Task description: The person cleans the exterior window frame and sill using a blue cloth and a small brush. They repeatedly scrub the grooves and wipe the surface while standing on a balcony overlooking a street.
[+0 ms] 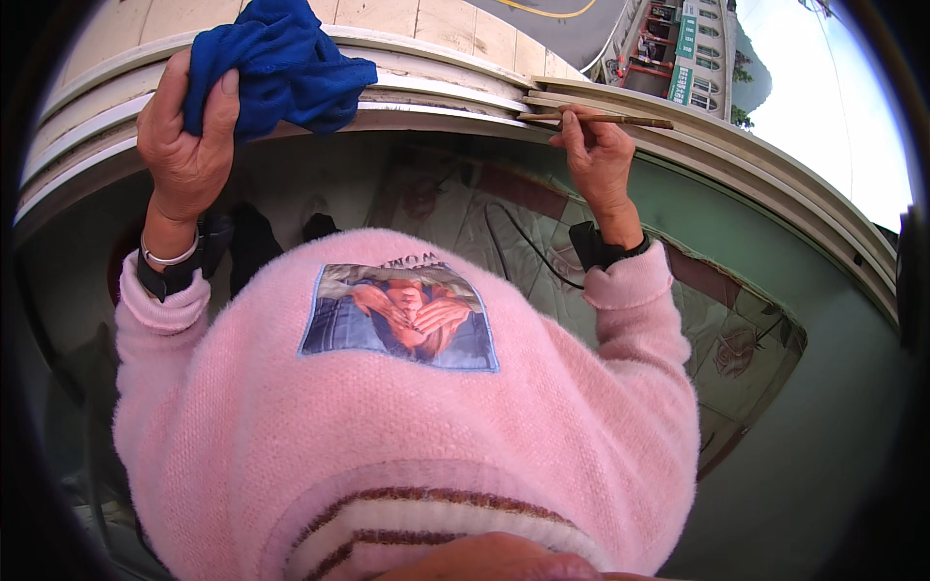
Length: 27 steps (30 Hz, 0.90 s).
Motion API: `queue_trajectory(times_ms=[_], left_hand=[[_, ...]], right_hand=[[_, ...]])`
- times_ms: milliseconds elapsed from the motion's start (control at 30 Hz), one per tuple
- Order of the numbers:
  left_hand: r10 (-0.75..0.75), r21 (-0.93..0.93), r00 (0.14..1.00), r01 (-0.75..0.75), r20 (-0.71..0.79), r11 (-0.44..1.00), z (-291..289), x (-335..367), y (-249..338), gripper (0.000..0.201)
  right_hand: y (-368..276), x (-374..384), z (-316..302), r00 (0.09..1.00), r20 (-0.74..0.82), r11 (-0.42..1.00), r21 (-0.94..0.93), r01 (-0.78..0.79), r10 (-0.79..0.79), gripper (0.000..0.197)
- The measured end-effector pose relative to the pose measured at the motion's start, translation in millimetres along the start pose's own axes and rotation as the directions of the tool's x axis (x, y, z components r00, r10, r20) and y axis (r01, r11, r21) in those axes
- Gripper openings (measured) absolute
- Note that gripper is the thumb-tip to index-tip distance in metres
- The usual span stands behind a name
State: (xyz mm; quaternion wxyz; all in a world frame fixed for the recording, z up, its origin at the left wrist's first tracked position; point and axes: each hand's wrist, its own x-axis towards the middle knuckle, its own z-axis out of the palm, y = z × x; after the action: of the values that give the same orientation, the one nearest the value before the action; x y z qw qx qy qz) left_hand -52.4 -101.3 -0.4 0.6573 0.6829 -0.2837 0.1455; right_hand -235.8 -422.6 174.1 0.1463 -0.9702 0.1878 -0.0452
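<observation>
My left hand (194,145) is closed on a bunched blue cloth (276,73), held over the window track at the upper left. Fingers and thumb pinch its near side, and the rest hangs in loose folds. My right hand (599,160) grips a thin brown stick (625,120) between thumb and fingers. The stick lies nearly level, its left tip at the grooves of the white window track (446,85). What sits in the grooves under the stick's tip is too small to make out.
Beyond the track runs a tiled outer ledge (387,17), with a street (552,24) and a building (693,53) far below. Inside, a flower-patterned mat (736,339) lies on the green floor (833,387), with a dark cord (533,247) across it.
</observation>
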Motion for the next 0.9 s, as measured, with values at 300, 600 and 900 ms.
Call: queue_trajectory(times_ms=[300, 600, 900], left_hand=[[0.04, -0.027, 0.999, -0.041, -0.016, 0.999, 1, -1, 0, 0.031], [0.049, 0.034, 0.999, -0.048, -0.024, 0.998, 1, 2, 4, 0.028], [0.047, 0.047, 0.999, -0.048, 0.006, 0.998, -1, 4, 5, 0.03]], right_hand=[[4, 27, 36, 0.939, 0.262, 0.949, -0.165, 0.27, -0.222, 0.007], [-40, 46, 31, 0.947, 0.273, 0.984, -0.097, -0.149, 0.171, 0.017], [-35, 30, 36, 0.985, 0.152, 0.933, 0.337, -0.127, 0.079, 0.02]])
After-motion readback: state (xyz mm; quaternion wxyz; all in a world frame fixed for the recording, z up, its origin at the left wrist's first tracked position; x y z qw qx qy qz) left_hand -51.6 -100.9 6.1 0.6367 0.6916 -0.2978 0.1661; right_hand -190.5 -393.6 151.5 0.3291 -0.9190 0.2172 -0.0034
